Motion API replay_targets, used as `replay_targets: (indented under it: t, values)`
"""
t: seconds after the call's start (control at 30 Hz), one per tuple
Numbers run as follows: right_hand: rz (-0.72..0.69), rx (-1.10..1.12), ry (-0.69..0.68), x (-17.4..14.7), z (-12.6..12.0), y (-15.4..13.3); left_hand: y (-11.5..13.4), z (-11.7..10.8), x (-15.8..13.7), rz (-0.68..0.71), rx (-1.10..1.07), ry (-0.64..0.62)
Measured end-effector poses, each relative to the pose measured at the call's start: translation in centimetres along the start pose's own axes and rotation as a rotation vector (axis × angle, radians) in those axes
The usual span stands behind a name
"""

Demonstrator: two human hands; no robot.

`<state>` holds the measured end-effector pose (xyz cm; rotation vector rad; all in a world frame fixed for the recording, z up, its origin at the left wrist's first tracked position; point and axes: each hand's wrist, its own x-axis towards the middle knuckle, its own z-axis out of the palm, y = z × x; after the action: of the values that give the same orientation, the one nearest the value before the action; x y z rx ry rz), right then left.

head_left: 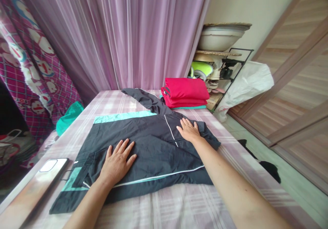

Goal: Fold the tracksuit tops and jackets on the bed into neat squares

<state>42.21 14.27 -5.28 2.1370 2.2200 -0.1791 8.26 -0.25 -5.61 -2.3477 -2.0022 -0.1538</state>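
A dark jacket (151, 147) with white piping and turquoise panels lies spread on the checked cloth of the table. One sleeve is laid across its body near me, and the other sleeve (146, 97) stretches out toward the back. My left hand (118, 162) rests flat on the jacket's left part, fingers spread. Farther right, my right hand (188, 130) lies on the jacket near its upper end, beside a line of white piping, with fingers stretched out. Neither hand grips the fabric.
Folded red clothing (187, 92) is stacked at the table's back right. A phone (38, 191) lies along the left edge, near a green bag (69, 118). Purple curtains (143, 34) hang behind. Right of the table stand a rack with basins (220, 37) and a white bag (246, 85).
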Motion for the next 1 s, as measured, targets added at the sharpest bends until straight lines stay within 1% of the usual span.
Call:
replay_targets:
  t: [0.13, 0.2, 0.27, 0.3, 0.33, 0.43, 0.53, 0.6, 0.67, 0.73, 0.77, 0.83, 0.9, 0.93, 1.0]
  values:
    - [0.001, -0.021, -0.017, 0.1, -1.4, -1.0, 0.0, 0.2, 0.0, -0.007, -0.012, 0.022]
    - [-0.023, -0.023, 0.064, 0.0, -2.0, -2.0, 0.1, 0.3, -0.1, -0.010, -0.018, 0.019]
    - [-0.087, -0.005, 0.198, -0.3, -2.1, -2.9, 0.1, 0.1, -0.1, -0.010, -0.025, 0.004]
    - [-0.117, 0.006, 0.242, -0.5, -1.8, -3.3, 0.1, 0.1, -0.2, -0.010, -0.028, -0.006]
    - [-0.135, 0.014, 0.253, -0.7, -1.3, -3.5, 0.2, 0.0, -0.2, -0.009, -0.032, -0.015]
    - [-0.107, 0.017, 0.194, -1.0, 0.5, -3.5, 0.2, -0.2, -0.3, -0.003, -0.043, -0.016]
    - [-0.078, 0.011, 0.213, -0.7, 1.9, -2.9, 0.2, -0.2, -0.3, 0.006, -0.054, 0.000]
    - [-0.080, 0.009, 0.231, -0.5, 2.0, -2.7, 0.2, -0.1, -0.3, 0.010, -0.064, 0.004]
    - [-0.073, 0.017, 0.214, -0.7, 1.6, -2.8, 0.2, 0.0, -0.4, 0.011, -0.078, 0.008]
    - [-0.086, 0.046, 0.202, -1.6, 1.0, -3.2, 0.2, 0.0, -0.5, 0.009, -0.092, 0.011]
    - [-0.118, 0.067, 0.218, -2.3, 0.9, -3.4, 0.2, 0.0, -0.5, 0.009, -0.098, 0.013]
    - [-0.236, 0.104, 0.288, -4.1, 1.0, -3.9, 0.2, 0.0, -0.5, 0.007, -0.105, 0.017]
    - [-0.346, 0.114, 0.338, -6.0, 1.7, -4.1, 0.4, 0.0, -0.5, 0.005, -0.105, 0.017]
    - [-0.368, 0.105, 0.335, -6.7, 2.2, -4.0, 0.4, 0.0, -0.5, 0.001, -0.101, 0.015]
    - [-0.351, 0.078, 0.300, -7.6, 3.1, -3.6, 0.5, -0.1, -0.4, -0.018, -0.086, 0.006]
